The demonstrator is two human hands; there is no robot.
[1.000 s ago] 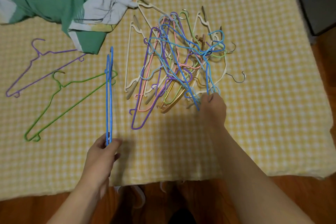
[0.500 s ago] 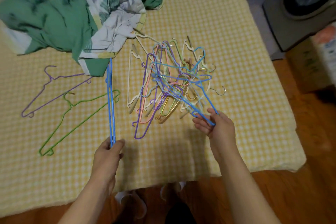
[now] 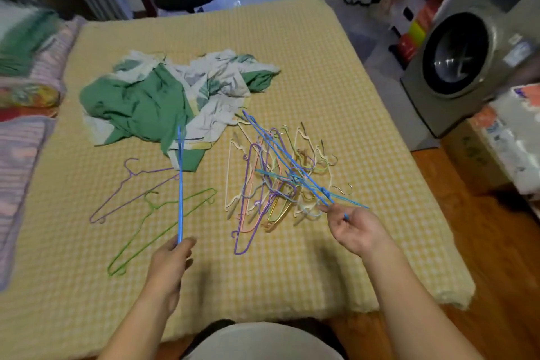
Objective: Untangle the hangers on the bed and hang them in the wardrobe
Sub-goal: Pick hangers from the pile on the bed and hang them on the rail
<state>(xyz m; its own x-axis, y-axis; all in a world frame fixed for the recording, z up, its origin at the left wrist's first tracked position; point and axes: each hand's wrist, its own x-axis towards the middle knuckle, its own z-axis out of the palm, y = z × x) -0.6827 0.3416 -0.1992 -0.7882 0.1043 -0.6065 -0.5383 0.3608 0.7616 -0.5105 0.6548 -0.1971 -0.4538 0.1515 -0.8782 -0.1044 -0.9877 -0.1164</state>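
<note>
- The left hand (image 3: 171, 263) grips the near end of a blue hanger (image 3: 180, 184); the hanger is seen edge-on, raised and pointing away from the person toward the green and white cloth (image 3: 163, 102)
- The right hand (image 3: 358, 228) pinches another blue hanger (image 3: 289, 164) at its near end, fingers curled round the wire; this hanger slants up and to the far left over the tangled pile of hangers (image 3: 274, 181), and whether it is free of the pile I cannot tell
- The two hands are well apart, one at each side of the pile's near edge
- The pile lies on the yellow checked bed (image 3: 321, 73), right of centre; purple, pink, cream, gold and light blue wires cross one another in it
- A purple hanger (image 3: 131, 190) and a green hanger (image 3: 157, 228) lie flat and separate on the bed, left of the pile; the raised hanger in the left hand crosses over them in this view
- A washing machine (image 3: 467, 52) stands on the floor to the right of the bed; folded bedding (image 3: 26, 96) sits at the left edge
</note>
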